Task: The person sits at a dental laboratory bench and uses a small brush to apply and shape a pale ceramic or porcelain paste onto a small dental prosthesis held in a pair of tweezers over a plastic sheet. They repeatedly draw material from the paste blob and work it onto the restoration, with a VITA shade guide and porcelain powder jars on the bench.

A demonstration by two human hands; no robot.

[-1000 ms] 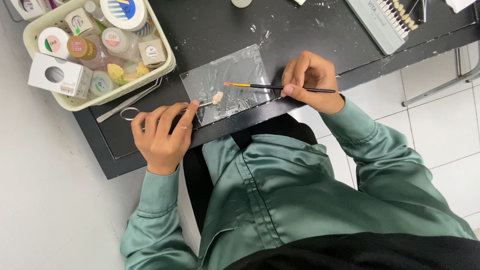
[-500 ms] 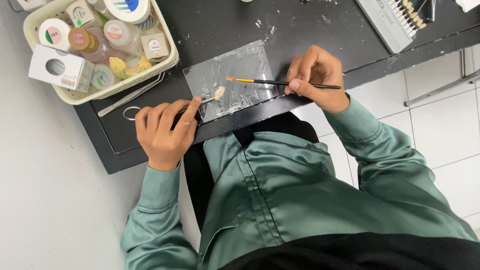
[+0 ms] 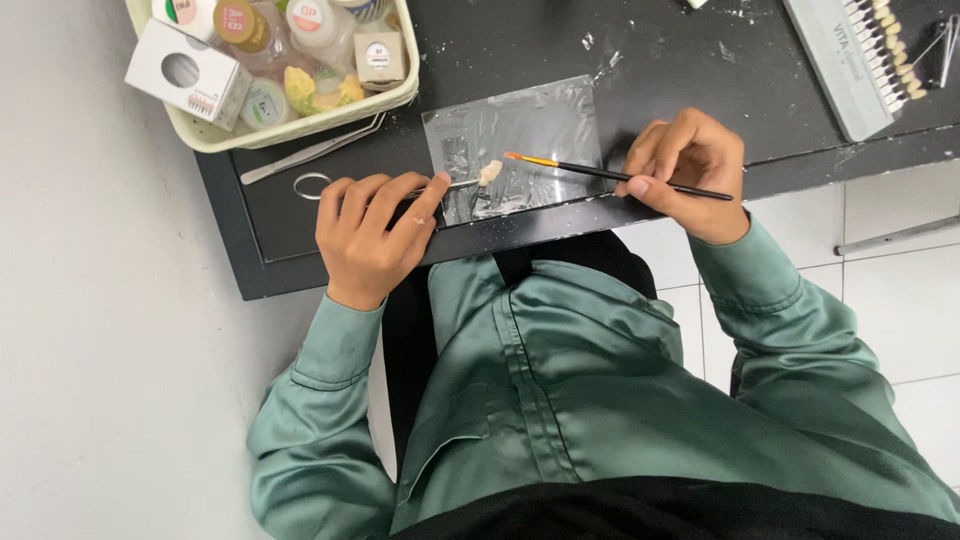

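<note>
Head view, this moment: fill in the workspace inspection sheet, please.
Surface: black table, white specks.
Job's things: clear sheet; small pale piece on a metal tool; thin brush, tip beside the piece.
Clutter: cream tray of jars, white box, tweezers, shade guide.
Grippers: left hand holds the tool; right hand holds the brush.
Cables: nothing seen.
Surroundings: white tiled floor.

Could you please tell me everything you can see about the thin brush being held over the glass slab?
The brush is slim, with a black handle, an orange band near the front and a fine pale tip. It lies almost level, tip pointing toward the small pale tooth-like piece, close to it; contact cannot be told. The right hand pinches the handle toward its rear end. Its front half hangs over the clear slab on the dark table.
</note>
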